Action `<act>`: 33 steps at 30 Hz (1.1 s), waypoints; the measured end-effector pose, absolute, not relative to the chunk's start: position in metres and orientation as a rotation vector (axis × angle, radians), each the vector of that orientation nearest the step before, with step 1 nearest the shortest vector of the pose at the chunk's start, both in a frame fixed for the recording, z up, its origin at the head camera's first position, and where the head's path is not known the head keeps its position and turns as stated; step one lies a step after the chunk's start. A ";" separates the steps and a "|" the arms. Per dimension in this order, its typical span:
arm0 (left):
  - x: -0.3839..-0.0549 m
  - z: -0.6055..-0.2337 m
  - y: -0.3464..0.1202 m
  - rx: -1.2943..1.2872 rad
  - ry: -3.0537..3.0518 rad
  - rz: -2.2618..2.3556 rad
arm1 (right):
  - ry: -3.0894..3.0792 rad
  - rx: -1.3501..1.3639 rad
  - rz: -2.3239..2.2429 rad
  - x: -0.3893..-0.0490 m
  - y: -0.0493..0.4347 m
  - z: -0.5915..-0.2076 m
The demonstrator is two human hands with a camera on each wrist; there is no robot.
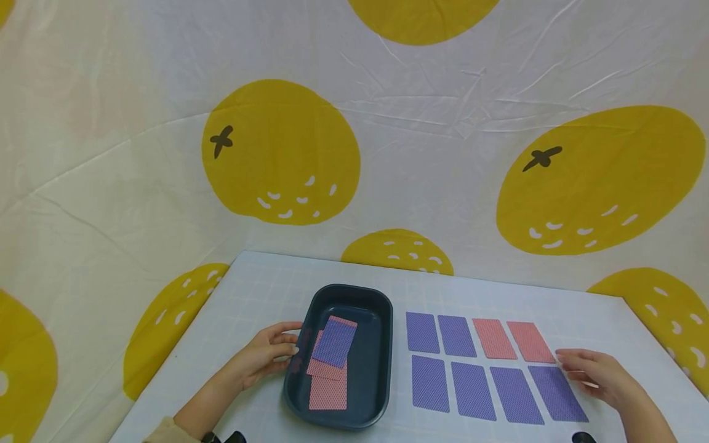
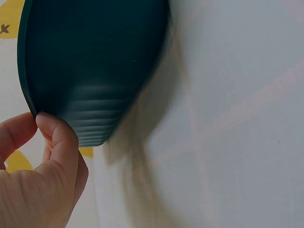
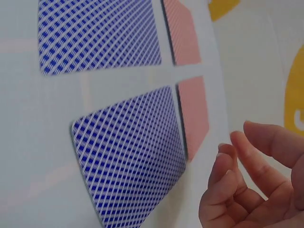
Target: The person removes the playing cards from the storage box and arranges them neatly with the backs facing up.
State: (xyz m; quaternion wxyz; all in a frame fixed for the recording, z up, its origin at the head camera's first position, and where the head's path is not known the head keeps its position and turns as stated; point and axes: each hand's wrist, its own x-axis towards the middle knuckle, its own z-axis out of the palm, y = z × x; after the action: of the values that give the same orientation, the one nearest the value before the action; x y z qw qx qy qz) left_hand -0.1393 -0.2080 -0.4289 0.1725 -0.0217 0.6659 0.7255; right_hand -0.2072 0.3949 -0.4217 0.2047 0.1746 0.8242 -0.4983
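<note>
At the left long side of a dark blue-green tray (image 1: 370, 369), my left hand (image 1: 266, 357) pinches the rim between thumb and finger, as the left wrist view shows. Inside the tray lie several overlapping playing cards, with a blue-backed card (image 1: 335, 342) on top and red-backed cards (image 1: 328, 395) below it. Past the right end of two rows of face-down cards is my right hand (image 1: 600, 376), fingers loosely bent and holding nothing. It is nearest the end red card (image 1: 530, 342) of the far row and the end blue card (image 3: 133, 156) of the near row.
The far row has two blue cards (image 1: 422, 333) and two red cards (image 1: 494, 339); the near row is all blue cards (image 1: 473, 391). They lie on a white table (image 1: 266, 277). A fabric backdrop (image 1: 421, 166) with yellow fruit prints hangs behind and beside the table.
</note>
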 end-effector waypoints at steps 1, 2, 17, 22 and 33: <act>-0.139 -0.429 -0.208 -0.064 1.887 2.061 | 2.303 0.466 -1.396 -0.208 0.390 -0.419; -0.140 -0.429 -0.208 -0.062 1.886 2.063 | 2.306 0.448 -1.408 -0.209 0.386 -0.416; -0.140 -0.428 -0.207 -0.054 1.902 2.049 | 2.206 0.091 -1.636 -0.221 0.313 -0.395; -0.139 -0.429 -0.208 -0.069 1.909 2.046 | 2.247 0.000 -1.602 -0.229 0.277 -0.386; -0.138 -0.429 -0.207 -0.072 1.920 2.041 | 2.178 -0.123 -1.675 -0.247 0.201 -0.379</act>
State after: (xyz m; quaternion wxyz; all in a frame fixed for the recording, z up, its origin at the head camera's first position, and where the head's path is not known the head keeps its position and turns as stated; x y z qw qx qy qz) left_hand -0.1376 -0.2070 -0.4294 0.1684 -0.0255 0.6751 0.7178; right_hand -0.2465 0.2008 -0.3790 0.1944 -0.0439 0.7767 -0.5976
